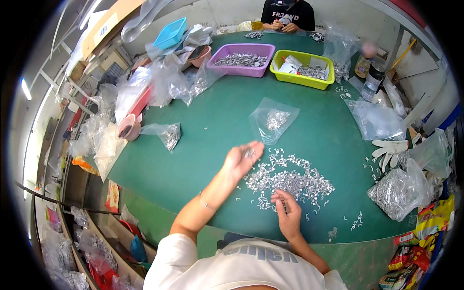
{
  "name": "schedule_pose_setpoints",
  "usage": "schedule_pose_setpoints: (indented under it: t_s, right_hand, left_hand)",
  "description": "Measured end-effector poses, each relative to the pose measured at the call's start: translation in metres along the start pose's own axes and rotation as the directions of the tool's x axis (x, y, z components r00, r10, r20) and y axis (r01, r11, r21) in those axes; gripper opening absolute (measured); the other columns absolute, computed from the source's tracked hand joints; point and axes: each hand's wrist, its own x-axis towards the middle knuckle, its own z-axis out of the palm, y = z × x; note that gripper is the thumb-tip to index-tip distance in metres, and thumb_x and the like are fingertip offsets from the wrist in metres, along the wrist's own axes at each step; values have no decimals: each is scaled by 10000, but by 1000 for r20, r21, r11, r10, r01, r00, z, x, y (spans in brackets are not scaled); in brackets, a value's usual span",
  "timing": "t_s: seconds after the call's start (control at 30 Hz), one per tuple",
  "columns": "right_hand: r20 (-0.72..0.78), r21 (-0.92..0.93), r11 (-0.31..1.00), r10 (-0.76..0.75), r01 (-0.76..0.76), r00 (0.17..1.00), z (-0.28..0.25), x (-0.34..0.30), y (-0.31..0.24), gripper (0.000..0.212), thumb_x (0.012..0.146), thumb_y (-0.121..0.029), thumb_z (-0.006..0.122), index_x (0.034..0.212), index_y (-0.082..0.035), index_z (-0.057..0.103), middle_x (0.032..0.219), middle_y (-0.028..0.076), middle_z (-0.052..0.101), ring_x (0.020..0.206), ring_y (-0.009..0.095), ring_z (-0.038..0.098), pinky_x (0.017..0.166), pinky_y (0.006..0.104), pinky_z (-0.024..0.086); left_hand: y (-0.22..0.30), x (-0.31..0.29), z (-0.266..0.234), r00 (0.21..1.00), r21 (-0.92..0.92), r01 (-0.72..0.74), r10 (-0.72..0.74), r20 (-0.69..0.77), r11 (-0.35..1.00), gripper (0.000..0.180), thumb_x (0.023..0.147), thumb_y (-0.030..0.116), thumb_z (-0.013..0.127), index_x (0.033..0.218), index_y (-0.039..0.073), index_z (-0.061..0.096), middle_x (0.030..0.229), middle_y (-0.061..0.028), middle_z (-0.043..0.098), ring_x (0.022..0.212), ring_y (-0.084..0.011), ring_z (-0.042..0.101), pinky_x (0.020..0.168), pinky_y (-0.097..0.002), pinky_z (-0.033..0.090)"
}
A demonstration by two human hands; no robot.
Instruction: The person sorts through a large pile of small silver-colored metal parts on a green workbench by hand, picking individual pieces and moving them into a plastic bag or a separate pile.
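Observation:
A loose pile of small silvery metal pieces is spread over the green table in front of me. My left hand is palm up beyond the pile's left edge, cupped around several of these metal pieces. At the pile's near edge, my right hand has its fingers curled inward, with some small pieces showing in the palm. Just past my left hand, a clear plastic bag lies on the table with more small metal pieces inside. Single pieces are too small to make out exactly.
A purple basin and a yellow-green basin of metal parts stand at the back. At right are a filled plastic bag, a white glove and a bottle. Another person sits across the table.

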Motion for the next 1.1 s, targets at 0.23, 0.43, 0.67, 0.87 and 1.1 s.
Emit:
schedule_pose_setpoints:
  t_s: [0.23, 0.43, 0.67, 0.87, 1.1]
  right_hand:
    - [22, 69, 997, 35, -37, 999, -13, 2, -2, 277, 925, 14, 534, 1197, 27, 583, 1019, 117, 670, 904, 174, 649, 804, 292, 500]
    - [-11, -273, 903, -348, 332, 937, -22, 19, -25, 413, 877, -136, 635, 1261, 0, 567, 1248, 181, 581, 1193, 331, 528, 985, 444, 395]
    - [329, -485, 627, -514, 609, 792, -3, -1, -23, 487, 915, -420, 513, 1239, -73, 622, 1380, 161, 508, 1340, 377, 404, 1089, 604, 167]
    - [165, -691, 604, -404, 398, 900, -42, 5, -10, 443, 917, -330, 506, 1252, -55, 594, 1302, 153, 528, 1332, 375, 400, 1078, 620, 183]
    - [359, -765, 499, -194, 407, 913, -81, 23, -17, 699, 768, -225, 760, 1380, -62, 464, 1371, 178, 433, 1343, 405, 342, 1078, 526, 287]
  left_hand:
    - [-10, 49, 60, 974, 287, -210, 224, -17, 934, 584, 939, 89, 409, 1487, -21, 240, 1447, -221, 327, 1292, -386, 395, 1114, -481, 323]
    - [-84, -39, 49, 937, 368, -338, 347, 43, 866, 469, 958, 118, 449, 1404, -16, 390, 1396, -178, 433, 1273, -304, 460, 1072, -428, 382]
    - [-140, -74, -6, 667, 333, 166, -354, 655, 928, 616, 1036, 473, 301, 1448, 18, 353, 1431, -183, 448, 1278, -333, 469, 1098, -438, 352]
    - [-145, -126, -6, 859, 490, 4, -254, 444, 872, 500, 1033, 271, 379, 1458, 9, 354, 1475, -154, 411, 1336, -307, 424, 1132, -419, 317]
    - [-91, -103, -28, 726, 714, -484, 223, 651, -506, 573, 911, 194, 633, 1422, 49, 419, 1507, -200, 315, 1409, -408, 264, 1137, -509, 261]
